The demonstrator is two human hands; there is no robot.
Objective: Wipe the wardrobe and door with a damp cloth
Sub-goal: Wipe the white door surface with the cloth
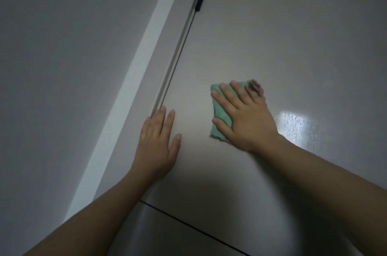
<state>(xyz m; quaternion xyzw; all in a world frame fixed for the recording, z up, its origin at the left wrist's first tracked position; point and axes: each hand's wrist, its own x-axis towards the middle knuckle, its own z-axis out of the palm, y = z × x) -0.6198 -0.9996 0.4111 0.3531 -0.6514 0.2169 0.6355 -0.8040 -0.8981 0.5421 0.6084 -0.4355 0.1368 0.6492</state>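
We keep the right hand (245,117) flat, fingers spread, pressing the green cloth (223,115) on the glossy grey wardrobe panel (272,35), overlapping strokes, while the left hand (159,142) braces open-palmed.

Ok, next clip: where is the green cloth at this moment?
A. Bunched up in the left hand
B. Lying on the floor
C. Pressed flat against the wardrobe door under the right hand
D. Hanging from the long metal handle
C: the right hand lies with spread fingers on the green cloth, flat against the wardrobe door, while the left hand rests bare on the panel.
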